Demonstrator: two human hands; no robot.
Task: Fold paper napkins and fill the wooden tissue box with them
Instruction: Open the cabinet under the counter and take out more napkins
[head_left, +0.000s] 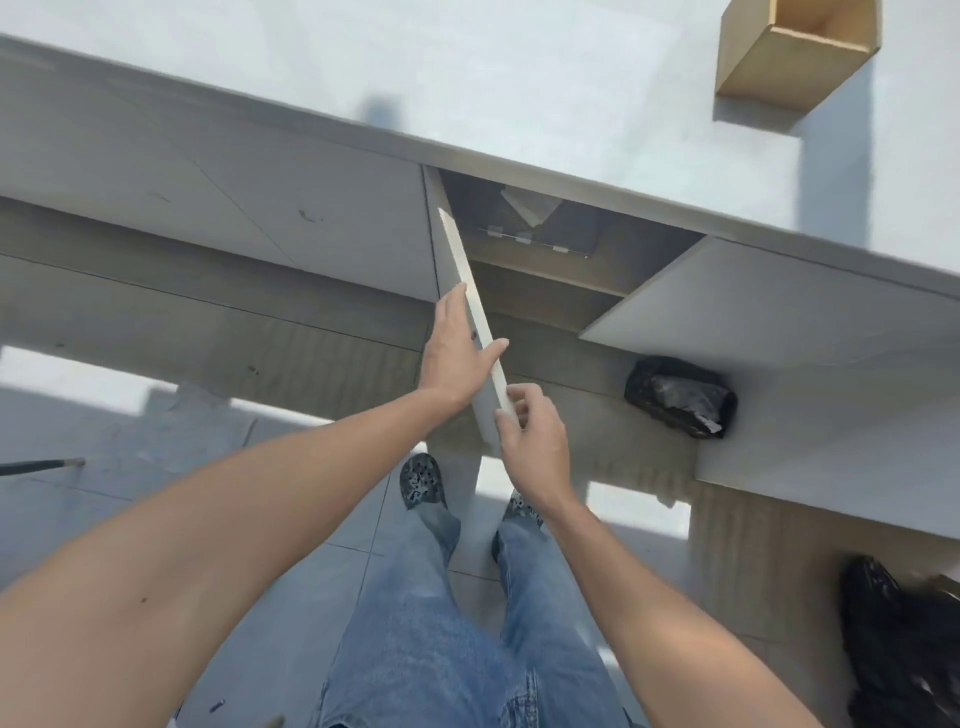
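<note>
The empty, open-topped wooden tissue box (769, 67) stands on the white countertop (519, 93) at the far right. Below the counter, a cabinet is open. I see its left door (462, 249) edge-on, swung out towards me. My left hand (457, 353) lies along the door's outer face with the thumb hooked over its edge. My right hand (535, 436) pinches the same edge lower down. Inside the cabinet, on a shelf, lies a clear package (530, 221) with something white in it; whether it holds napkins I cannot tell.
The cabinet's right door (779, 306) also stands open, swung out to the right. A black plastic bag (680, 397) lies under it, and another black bag (904, 639) sits at the lower right. My legs and shoes stand on the grey tiled floor (156, 441).
</note>
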